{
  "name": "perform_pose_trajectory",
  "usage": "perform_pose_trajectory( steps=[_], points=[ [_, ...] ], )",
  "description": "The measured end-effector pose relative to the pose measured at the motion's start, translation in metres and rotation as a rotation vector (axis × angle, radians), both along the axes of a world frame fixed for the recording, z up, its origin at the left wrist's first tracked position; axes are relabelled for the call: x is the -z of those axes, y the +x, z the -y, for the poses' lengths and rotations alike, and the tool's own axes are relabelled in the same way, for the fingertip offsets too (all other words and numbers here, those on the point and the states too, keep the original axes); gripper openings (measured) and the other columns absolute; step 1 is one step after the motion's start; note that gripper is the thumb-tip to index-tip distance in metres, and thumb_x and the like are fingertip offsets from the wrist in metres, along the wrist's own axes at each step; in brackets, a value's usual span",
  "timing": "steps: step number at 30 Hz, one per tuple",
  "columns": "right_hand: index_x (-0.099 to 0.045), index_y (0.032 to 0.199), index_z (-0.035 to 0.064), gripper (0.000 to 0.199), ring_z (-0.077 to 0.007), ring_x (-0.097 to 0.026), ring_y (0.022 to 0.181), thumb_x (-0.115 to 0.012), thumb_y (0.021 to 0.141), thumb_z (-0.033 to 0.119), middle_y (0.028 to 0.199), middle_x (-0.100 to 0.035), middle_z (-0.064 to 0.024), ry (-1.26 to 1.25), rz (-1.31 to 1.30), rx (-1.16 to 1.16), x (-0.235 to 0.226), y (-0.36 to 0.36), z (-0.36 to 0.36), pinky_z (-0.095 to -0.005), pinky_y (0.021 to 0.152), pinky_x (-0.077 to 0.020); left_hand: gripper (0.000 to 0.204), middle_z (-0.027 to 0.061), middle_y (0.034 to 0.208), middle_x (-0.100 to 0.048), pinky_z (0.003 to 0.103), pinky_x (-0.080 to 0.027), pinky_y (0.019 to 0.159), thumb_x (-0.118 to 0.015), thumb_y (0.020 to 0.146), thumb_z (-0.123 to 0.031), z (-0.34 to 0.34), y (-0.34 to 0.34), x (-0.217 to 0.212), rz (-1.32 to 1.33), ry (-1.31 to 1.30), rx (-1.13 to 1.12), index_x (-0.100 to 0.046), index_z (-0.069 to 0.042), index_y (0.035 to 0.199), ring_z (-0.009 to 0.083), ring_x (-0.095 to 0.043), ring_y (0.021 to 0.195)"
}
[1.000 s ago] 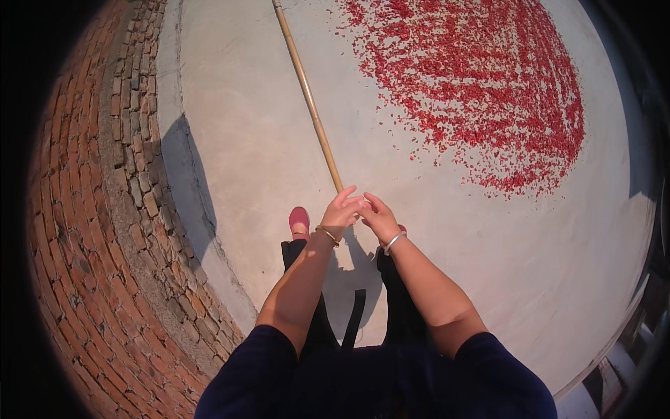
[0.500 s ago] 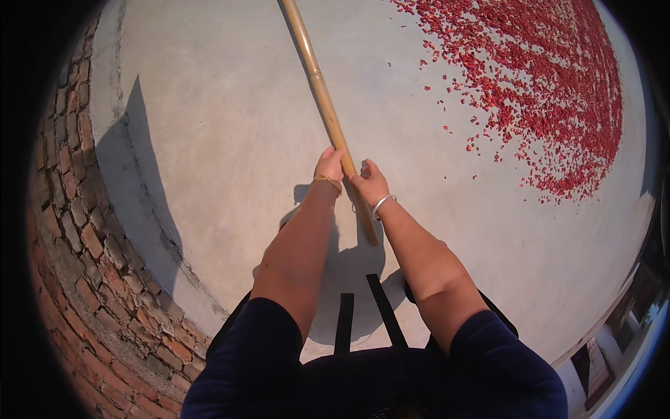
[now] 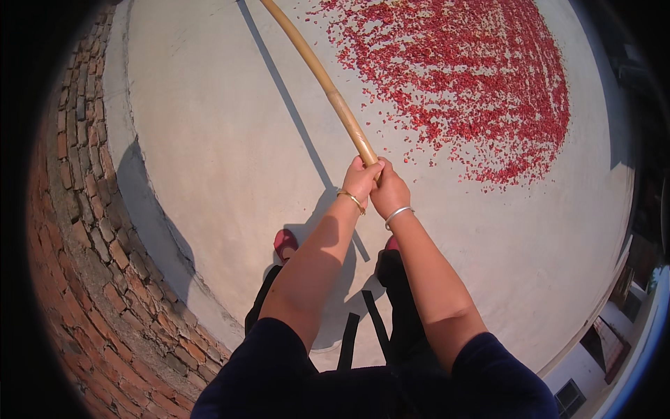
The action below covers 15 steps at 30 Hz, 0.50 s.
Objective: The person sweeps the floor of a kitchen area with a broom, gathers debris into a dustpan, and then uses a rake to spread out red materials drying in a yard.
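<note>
A long bamboo pole (image 3: 322,78) slants from my hands toward the far left, and its far end runs out of view. My left hand (image 3: 360,180) is closed round it near the close end. Just behind, my right hand (image 3: 391,190) wraps the pole too, touching the left hand. The pole is off the ground, with its dark shadow (image 3: 289,105) falling on the concrete to its left. The pole's butt end is hidden in my hands.
Many small red pieces (image 3: 488,91) lie spread on the pale concrete (image 3: 209,140) at the far right. A brick wall (image 3: 105,279) curves along the left, beside a raised concrete edge (image 3: 139,181). My red shoe (image 3: 285,241) shows below my arms. A white building (image 3: 572,384) stands lower right.
The pole has risen away from its shadow. My right hand, earlier only partly round it with fingers apart, has closed on it. Both hands now sit together. The red pieces appear farther left in view.
</note>
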State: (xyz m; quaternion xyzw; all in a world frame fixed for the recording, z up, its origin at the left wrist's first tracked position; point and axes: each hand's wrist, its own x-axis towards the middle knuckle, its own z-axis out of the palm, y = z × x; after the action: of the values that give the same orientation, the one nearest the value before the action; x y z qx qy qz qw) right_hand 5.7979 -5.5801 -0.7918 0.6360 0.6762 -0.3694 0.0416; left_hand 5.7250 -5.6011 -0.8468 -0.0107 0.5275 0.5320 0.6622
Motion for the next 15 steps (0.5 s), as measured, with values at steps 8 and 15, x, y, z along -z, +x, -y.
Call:
perform_pose_trajectory(
  steps=[8,15],
  points=[
    [-0.055,0.099,0.0098,0.026,-0.0283,-0.061,0.064,-0.059,0.074,0.018,0.074,-0.063,-0.0138,0.032,0.049,0.033,-0.223,0.127,0.107,-0.0384,0.059,-0.0483,0.021,0.0097,0.081,-0.054,0.03,-0.051,0.064,-0.058,0.08,-0.008,0.041,0.062,-0.194,0.175,-0.04,0.156,-0.045,0.0,0.095,0.0202,-0.06,0.078],
    [-0.05,0.104,0.004,0.029,-0.0123,-0.048,0.045,-0.053,0.082,0.023,0.065,-0.053,-0.0036,-0.657,-0.687,0.377,-0.294,0.189,0.116,-0.027,0.045,-0.0431,0.027,0.0123,0.078,-0.053,0.032,-0.053,0.053,-0.055,0.08,-0.009,0.076,0.127,-0.291,0.178,0.108,0.04,-0.038,0.004,0.097,0.0214,-0.059,0.059]
  ],
)
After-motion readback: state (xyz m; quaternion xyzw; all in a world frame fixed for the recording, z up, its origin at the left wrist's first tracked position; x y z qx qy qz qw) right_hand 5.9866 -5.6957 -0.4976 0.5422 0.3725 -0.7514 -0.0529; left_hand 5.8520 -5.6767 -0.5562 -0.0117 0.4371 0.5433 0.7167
